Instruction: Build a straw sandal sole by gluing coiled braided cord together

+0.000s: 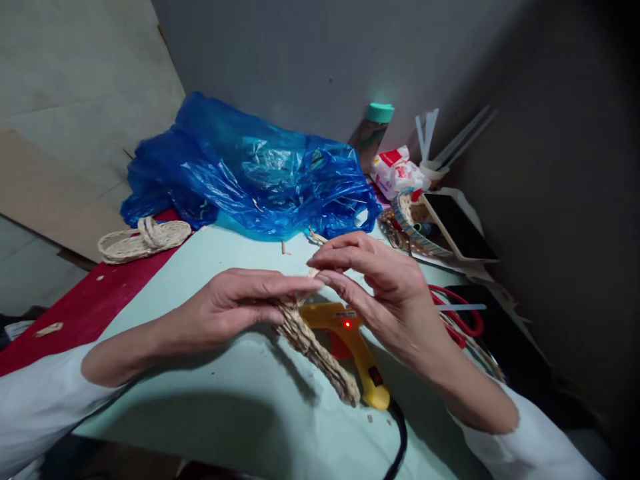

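My left hand [253,300] is closed on the upper end of a rough, bark-like brown stick [320,353], which slants down to the right above the pale table. Close to the left fingertips, my right hand [380,287] pinches a small pale piece [313,272] at the top of the stick; the fingers hide most of it. Under both hands lies a yellow hot glue gun [367,367] with a red light lit and a black cord [400,433] running toward me.
A blue plastic bag [240,167] fills the table's back. A woven straw slipper [145,241] rests on the red cloth [65,320] at left. To the right are a bottle [373,133], a tissue pack [397,172], a basket [415,230], a dark-screened tablet [460,227] and red cable [473,320].
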### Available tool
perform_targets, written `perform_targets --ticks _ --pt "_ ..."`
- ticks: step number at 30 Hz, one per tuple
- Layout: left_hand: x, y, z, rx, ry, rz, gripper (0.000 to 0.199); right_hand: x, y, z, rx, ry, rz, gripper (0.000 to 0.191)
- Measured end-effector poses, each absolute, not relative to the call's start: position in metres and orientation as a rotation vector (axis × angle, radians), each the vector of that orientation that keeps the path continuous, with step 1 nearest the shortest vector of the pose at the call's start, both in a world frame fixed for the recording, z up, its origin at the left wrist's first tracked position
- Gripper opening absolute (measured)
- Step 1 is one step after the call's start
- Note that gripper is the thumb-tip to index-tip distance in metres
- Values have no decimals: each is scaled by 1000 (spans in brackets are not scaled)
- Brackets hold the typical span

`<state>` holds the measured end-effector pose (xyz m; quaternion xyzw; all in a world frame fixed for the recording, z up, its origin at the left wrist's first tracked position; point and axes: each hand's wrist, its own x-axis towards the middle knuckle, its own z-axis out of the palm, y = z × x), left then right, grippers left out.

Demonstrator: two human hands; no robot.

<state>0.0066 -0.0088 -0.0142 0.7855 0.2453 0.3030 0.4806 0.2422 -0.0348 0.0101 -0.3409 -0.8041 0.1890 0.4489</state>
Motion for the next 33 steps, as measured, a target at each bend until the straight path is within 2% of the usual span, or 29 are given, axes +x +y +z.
perform_targets --ticks 4,9,12,13,16,18,21,25,28,33 --pt "9 -11 -10 2140 574 807 54 239 -34 10 -811 -2023 464 18" --pt "11 -8 -9 2173 651 1019 53 249 -41 25 -961 -1995 285 32" --pt "7 -1 -10 2198 696 1111 50 268 -54 29 -1225 -1963 201 15" --pt "5 1 -11 2212 706 1130 50 275 -60 26 -1354 -2027 238 12" --pt "3 5 -12 2240 759 1192 49 287 -81 9 -1762 -2252 481 31" --pt "3 6 -12 2265 777 1243 48 287 -94 -5 -1877 -2279 624 37" --pt "4 6 -12 2316 774 1302 49 278 -105 -17 -1959 -2183 640 42" --pt "4 9 -12 2312 810 1350 49 269 -104 -20 -2055 -2177 704 37" --pt "3 12 -11 2254 812 1341 49 271 -102 -20 -2041 -2044 875 37" --pt "1 14 -8 2076 824 1239 54 277 -107 -16 -1954 -1733 1122 50"
